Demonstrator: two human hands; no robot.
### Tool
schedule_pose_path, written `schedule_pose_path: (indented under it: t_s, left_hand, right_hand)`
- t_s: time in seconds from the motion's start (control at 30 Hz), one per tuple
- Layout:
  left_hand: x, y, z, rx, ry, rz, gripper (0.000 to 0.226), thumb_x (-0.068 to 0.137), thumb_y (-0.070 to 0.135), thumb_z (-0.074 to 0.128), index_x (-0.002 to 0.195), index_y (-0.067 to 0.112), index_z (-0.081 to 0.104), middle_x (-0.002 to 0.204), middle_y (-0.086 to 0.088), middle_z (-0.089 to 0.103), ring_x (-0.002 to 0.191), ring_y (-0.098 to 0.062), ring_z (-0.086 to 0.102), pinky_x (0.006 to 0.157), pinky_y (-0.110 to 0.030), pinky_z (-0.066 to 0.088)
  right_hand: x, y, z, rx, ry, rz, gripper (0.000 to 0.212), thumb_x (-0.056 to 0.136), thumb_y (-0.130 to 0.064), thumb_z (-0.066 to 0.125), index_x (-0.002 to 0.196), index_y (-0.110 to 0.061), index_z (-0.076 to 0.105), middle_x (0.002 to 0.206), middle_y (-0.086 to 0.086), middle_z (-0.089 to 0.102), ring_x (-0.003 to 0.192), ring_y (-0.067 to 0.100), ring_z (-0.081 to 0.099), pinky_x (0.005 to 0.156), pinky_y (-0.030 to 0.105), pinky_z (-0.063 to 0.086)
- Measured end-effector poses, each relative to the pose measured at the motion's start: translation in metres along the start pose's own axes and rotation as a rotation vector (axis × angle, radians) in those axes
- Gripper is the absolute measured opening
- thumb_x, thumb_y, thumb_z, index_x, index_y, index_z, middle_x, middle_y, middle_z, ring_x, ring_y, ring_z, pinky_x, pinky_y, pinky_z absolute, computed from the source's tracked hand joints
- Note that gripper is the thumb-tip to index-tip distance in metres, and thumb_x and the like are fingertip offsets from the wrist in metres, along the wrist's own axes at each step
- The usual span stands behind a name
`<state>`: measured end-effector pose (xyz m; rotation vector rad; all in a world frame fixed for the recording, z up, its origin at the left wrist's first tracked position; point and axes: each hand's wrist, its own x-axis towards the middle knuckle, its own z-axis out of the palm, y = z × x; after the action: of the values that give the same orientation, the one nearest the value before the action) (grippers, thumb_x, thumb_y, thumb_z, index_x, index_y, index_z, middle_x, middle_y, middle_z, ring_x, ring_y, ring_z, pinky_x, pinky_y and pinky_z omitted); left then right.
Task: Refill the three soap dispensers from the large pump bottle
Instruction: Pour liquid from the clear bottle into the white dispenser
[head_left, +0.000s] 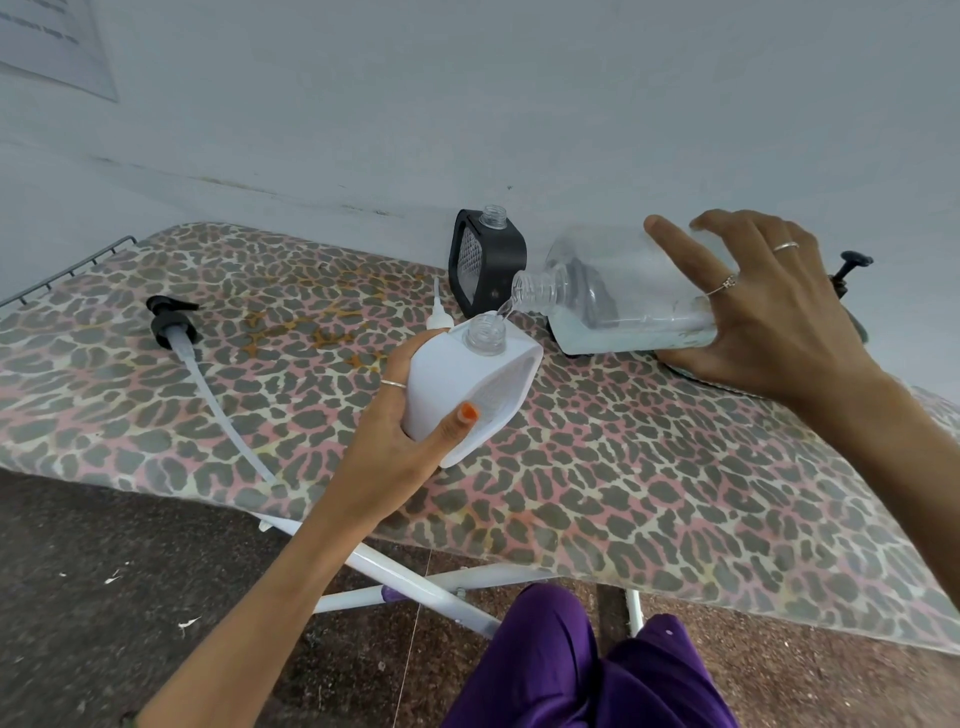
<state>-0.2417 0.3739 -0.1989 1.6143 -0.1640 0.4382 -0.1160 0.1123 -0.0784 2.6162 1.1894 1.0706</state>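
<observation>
My left hand grips a white soap dispenser with an open clear neck, lifted and tilted over the board. My right hand holds the large clear bottle tipped on its side, its open mouth just above the white dispenser's neck. A thin stream of clear liquid runs from one to the other. A black dispenser with an open neck stands behind, by the wall. Part of another dark dispenser shows through the bottle. The big black pump head with its long tube lies at the left.
Everything sits on an ironing board with a leopard-print cover, against a pale wall. A small white pump lies behind the white dispenser. A dark pump top pokes out behind my right hand. White legs and floor lie below.
</observation>
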Motion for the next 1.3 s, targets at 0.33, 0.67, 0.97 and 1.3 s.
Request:
schedule_pose_path:
  t_s: [0.33,0.67,0.97,1.3]
  left_hand:
    - [0.002,-0.003,-0.002,-0.03,-0.016,-0.024,0.059,0.076,0.07,0.062,0.129,0.057,0.039,0.127,0.023,0.055,0.118,-0.005,0.055,0.083,-0.015,0.051]
    - [0.002,-0.001,-0.001,-0.019,-0.02,-0.02,0.058,0.075,0.072,0.061,0.127,0.061,0.039,0.126,0.027,0.053,0.12,-0.003,0.053,0.087,-0.016,0.049]
    - [0.001,0.002,-0.001,-0.013,-0.02,-0.029,0.056,0.074,0.074,0.06,0.124,0.064,0.038,0.123,0.03,0.054,0.117,0.0,0.054,0.086,-0.014,0.049]
    - [0.0,0.009,-0.001,-0.004,-0.023,-0.047,0.056,0.069,0.077,0.059,0.12,0.069,0.037,0.118,0.033,0.055,0.111,0.002,0.056,0.077,-0.015,0.052]
  right_hand:
    - [0.0,0.002,0.0,-0.012,-0.013,-0.001,0.094,0.066,-0.039,0.082,0.145,-0.019,0.034,0.124,0.029,0.052,0.11,0.049,0.05,0.091,0.06,0.037]
    - [0.001,0.002,-0.001,-0.012,-0.008,-0.01,0.09,0.069,-0.041,0.077,0.144,-0.019,0.033,0.122,0.029,0.052,0.109,0.049,0.051,0.09,0.06,0.038]
    - [0.002,0.002,0.0,-0.01,-0.005,-0.007,0.097,0.063,-0.036,0.085,0.144,-0.02,0.033,0.123,0.028,0.052,0.11,0.049,0.051,0.09,0.06,0.038]
    - [0.003,0.003,-0.002,-0.017,0.0,-0.011,0.095,0.065,-0.035,0.084,0.145,-0.02,0.034,0.123,0.028,0.052,0.11,0.048,0.05,0.091,0.059,0.038]
